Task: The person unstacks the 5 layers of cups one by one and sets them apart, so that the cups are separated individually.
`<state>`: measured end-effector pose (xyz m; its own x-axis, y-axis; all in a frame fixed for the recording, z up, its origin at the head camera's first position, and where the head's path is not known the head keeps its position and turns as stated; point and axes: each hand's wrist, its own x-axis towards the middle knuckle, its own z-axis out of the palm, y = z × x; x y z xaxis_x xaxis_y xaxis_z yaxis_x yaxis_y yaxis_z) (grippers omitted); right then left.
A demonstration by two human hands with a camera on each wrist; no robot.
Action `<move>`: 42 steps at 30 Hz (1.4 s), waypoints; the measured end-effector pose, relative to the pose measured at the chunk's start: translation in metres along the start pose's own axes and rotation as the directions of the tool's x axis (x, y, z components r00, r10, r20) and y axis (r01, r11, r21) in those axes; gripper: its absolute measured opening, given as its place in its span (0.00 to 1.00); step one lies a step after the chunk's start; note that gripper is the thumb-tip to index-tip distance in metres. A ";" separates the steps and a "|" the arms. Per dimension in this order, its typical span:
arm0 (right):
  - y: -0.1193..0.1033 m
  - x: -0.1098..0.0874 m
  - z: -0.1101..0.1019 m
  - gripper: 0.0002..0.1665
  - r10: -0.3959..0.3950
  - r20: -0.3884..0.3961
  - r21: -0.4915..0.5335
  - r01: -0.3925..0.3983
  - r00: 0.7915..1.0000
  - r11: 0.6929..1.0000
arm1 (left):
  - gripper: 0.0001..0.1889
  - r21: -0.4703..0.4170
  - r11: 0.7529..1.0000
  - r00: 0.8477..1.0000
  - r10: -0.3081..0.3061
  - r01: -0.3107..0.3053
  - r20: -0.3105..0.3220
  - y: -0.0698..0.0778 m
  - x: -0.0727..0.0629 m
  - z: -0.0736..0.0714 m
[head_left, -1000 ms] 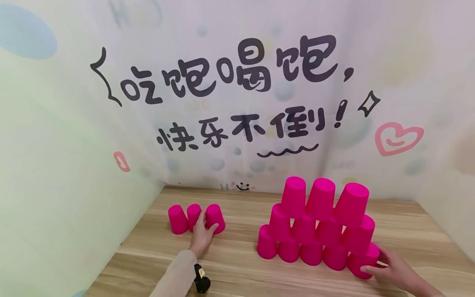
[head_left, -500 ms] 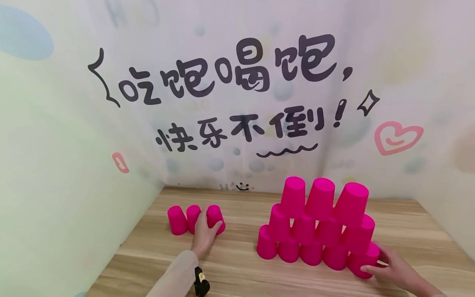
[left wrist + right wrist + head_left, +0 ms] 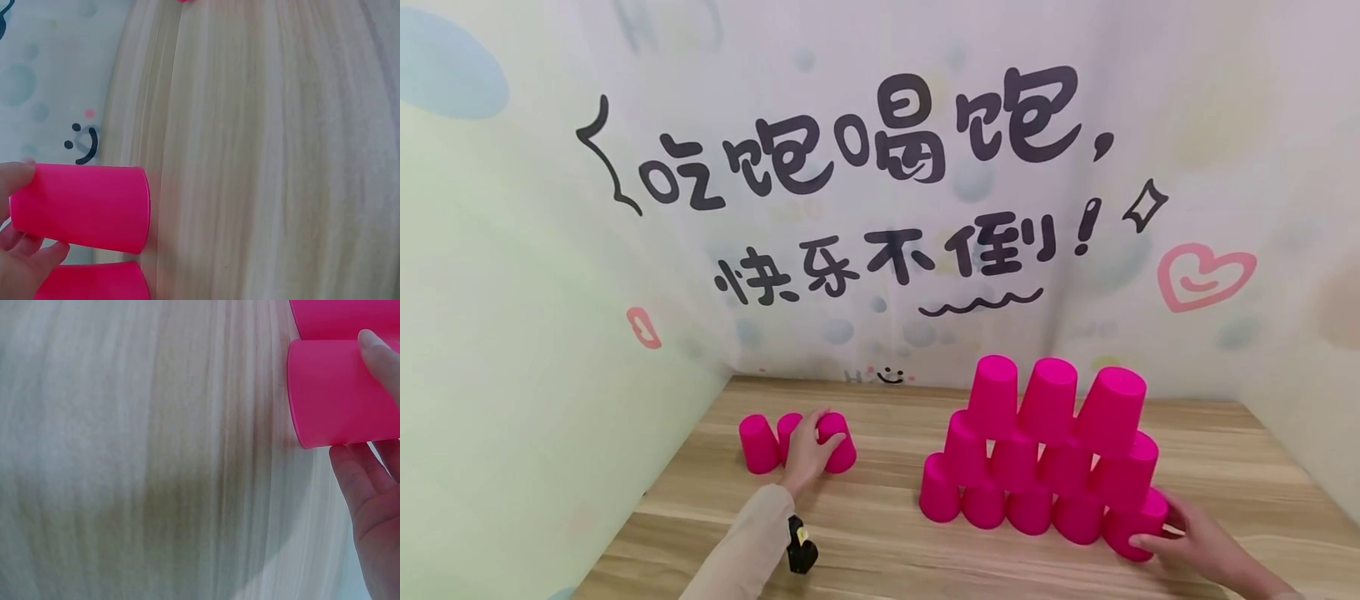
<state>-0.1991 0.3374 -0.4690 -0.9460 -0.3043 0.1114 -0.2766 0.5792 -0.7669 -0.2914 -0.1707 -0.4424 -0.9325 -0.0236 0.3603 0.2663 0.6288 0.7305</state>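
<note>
Three pink cups stand upside down in a row at the table's left. My left hand grips the right-hand cup of that row near its top, thumb on one side and fingers on the other. In the left wrist view this pink cup sits between thumb and fingers, with a neighbouring cup close beside it. At the right rises a three-row stack of upside-down pink cups. My right hand holds the bottom row's right-end cup, its thumb across the cup's side.
The other two cups of the left row are a left-end cup and a partly covered middle cup. A black strap piece shows at the left wrist. A printed cloth wall borders the wooden table behind.
My left hand has shifted slightly upward on the cup, with thumb and fingers now nearer its top. The right hand and the stack have stayed in place.
</note>
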 end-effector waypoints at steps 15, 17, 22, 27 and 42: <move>-0.005 0.000 -0.001 0.35 -0.006 -0.012 -0.006 0.006 1.000 1.000 | 0.27 0.055 0.998 0.988 -0.052 0.044 0.147 0.007 0.004 -0.013; -0.005 0.000 -0.001 0.35 -0.018 -0.008 -0.006 0.018 1.000 1.000 | 0.28 0.059 0.997 0.986 -0.051 0.042 0.160 0.011 0.006 -0.016; -0.006 -0.001 -0.001 0.36 0.021 -0.006 -0.006 -0.021 1.000 1.000 | 0.29 0.062 0.998 0.984 0.003 -0.014 0.177 0.026 0.013 -0.028; -0.007 -0.002 -0.001 0.37 0.046 0.010 -0.009 -0.046 0.999 0.999 | 0.30 0.047 0.996 0.977 0.064 -0.075 0.203 0.048 0.023 -0.037; -0.005 -0.004 -0.001 0.35 -0.014 -0.019 -0.010 0.014 1.000 1.000 | 0.29 -0.183 0.946 0.851 0.320 -0.266 0.417 0.167 0.033 -0.033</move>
<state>-0.1940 0.3365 -0.4651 -0.9449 -0.2985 0.1342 -0.2918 0.5825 -0.7587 -0.2696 -0.0918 -0.2891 -0.8099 0.5049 0.2985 0.5448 0.4588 0.7019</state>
